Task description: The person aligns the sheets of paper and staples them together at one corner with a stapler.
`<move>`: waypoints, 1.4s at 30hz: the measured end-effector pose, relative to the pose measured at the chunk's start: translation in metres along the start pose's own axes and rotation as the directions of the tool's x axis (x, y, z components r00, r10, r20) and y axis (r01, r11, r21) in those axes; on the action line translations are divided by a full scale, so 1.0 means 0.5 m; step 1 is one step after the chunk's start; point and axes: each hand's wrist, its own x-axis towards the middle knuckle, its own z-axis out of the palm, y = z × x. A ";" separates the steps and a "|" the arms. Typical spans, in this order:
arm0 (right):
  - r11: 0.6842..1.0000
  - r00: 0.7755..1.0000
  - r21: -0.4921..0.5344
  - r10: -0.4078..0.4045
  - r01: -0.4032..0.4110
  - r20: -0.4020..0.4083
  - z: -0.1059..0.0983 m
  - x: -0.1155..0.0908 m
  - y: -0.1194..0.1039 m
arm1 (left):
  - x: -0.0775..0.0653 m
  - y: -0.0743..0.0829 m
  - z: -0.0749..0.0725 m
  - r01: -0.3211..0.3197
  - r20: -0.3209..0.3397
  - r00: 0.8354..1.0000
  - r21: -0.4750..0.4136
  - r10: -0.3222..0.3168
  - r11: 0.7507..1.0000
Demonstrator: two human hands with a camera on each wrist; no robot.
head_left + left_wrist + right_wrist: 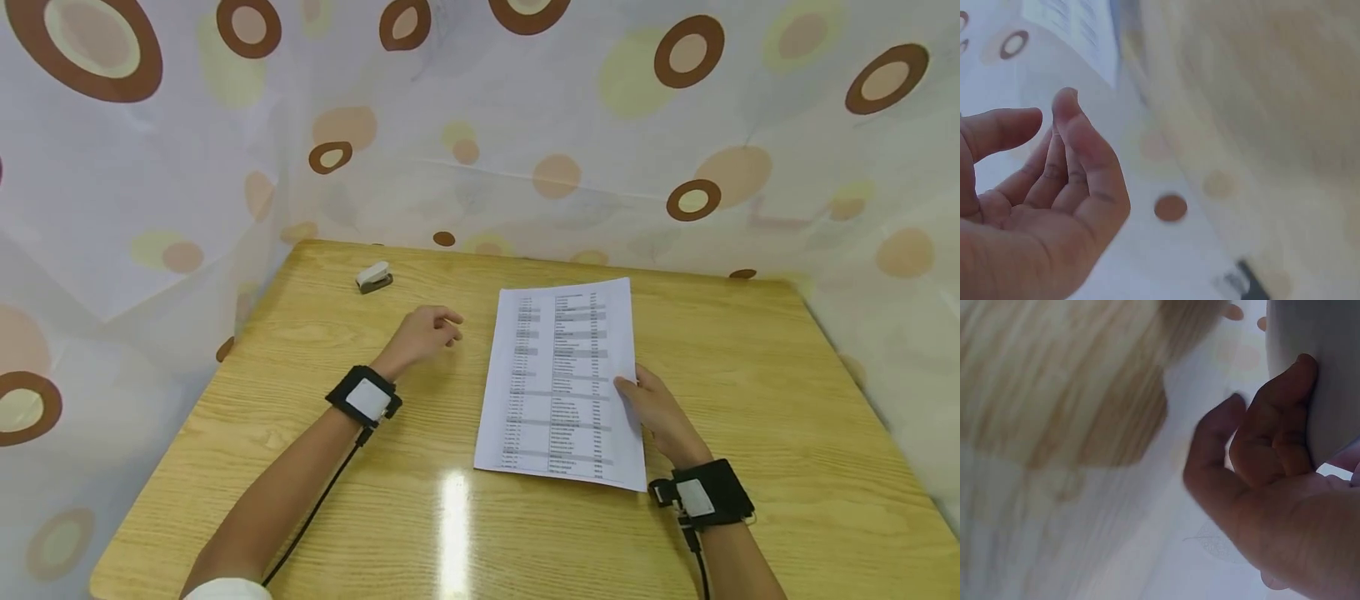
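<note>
My right hand (pixel 663 417) grips a white printed paper (pixel 562 383) by its right edge, thumb on the front and fingers behind. Rows of text and grey bands run down the page, which is held up over the table, tilted toward the head camera. In the right wrist view, bent fingers (pixel 1272 431) lie against the back of the paper (pixel 1341 381). To the left of the page, my left hand (pixel 422 337) hovers above the table with loosely curled fingers and nothing in them. Its thumb and index finger stand slightly apart in the left wrist view.
A small white and grey stapler (pixel 374 277) lies near the far left edge of the wooden table (pixel 750 375). Behind the table hangs a white sheet with brown and yellow circles (pixel 487 108). Cabled black straps (pixel 712 493) circle both wrists.
</note>
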 end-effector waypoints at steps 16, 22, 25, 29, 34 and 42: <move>1.000 1.000 -0.008 0.020 -0.020 -0.012 -0.011 -0.003 -0.005 | 0.114 -0.077 -0.131 0.052 -0.424 0.897 0.381 0.125 0.923; 1.000 1.000 0.006 0.010 -0.010 -0.008 -0.013 -0.006 -0.002 | 0.144 -0.108 -0.151 0.253 -0.461 0.887 0.426 -0.032 0.869; 1.000 1.000 0.012 -0.003 0.003 0.002 -0.010 -0.004 0.000 | 0.142 -0.117 -0.160 0.303 -0.465 0.881 0.407 -0.089 0.862; 1.000 1.000 0.008 0.000 0.000 0.004 -0.010 -0.002 0.000 | 0.143 -0.131 -0.168 0.327 -0.470 0.875 0.395 -0.117 0.858; 1.000 1.000 0.016 -0.007 0.007 0.001 -0.012 0.002 0.002 | 0.145 -0.145 -0.175 0.315 -0.438 0.892 0.424 -0.112 0.849; 0.999 1.000 0.050 -0.008 0.008 0.015 -0.013 0.001 0.004 | 0.146 -0.133 -0.136 0.168 -0.294 0.954 0.355 -0.060 0.919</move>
